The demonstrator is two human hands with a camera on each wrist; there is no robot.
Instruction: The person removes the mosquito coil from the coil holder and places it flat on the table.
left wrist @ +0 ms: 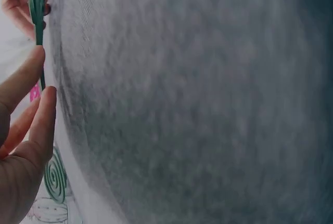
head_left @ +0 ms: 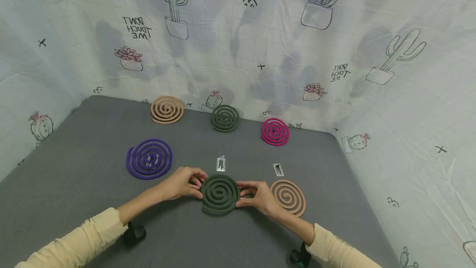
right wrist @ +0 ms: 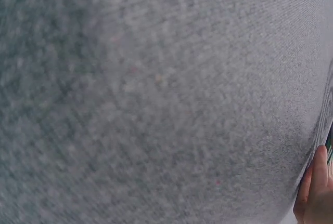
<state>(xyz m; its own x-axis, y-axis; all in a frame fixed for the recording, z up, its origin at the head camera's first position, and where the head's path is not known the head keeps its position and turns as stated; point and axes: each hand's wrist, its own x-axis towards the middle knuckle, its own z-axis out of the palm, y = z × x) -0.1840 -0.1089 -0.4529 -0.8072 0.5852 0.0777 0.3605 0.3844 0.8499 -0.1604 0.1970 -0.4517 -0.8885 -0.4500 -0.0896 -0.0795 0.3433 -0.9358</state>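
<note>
Both hands hold a dark green mosquito coil [head_left: 220,194] between them, over the front of the grey table. My left hand [head_left: 183,184] pinches its left edge between thumb and fingers. On the opposite edge, the thumb and fingers of my right hand [head_left: 259,196] grip it. Seen edge-on in the left wrist view, the green coil [left wrist: 37,8] looks thin and flat, with the left hand [left wrist: 26,141] below it. Only fingers of the right hand [right wrist: 315,187] show at the corner of the right wrist view. Just beyond the held coil lies a small metal stand [head_left: 221,163].
An orange coil [head_left: 288,198] lies right beside the right hand. A second metal stand [head_left: 278,169] is behind it. To the left sits a purple coil [head_left: 149,159]. Along the back edge are orange [head_left: 167,109], green [head_left: 224,118] and pink [head_left: 275,132] coils, before a printed cloth [head_left: 238,53].
</note>
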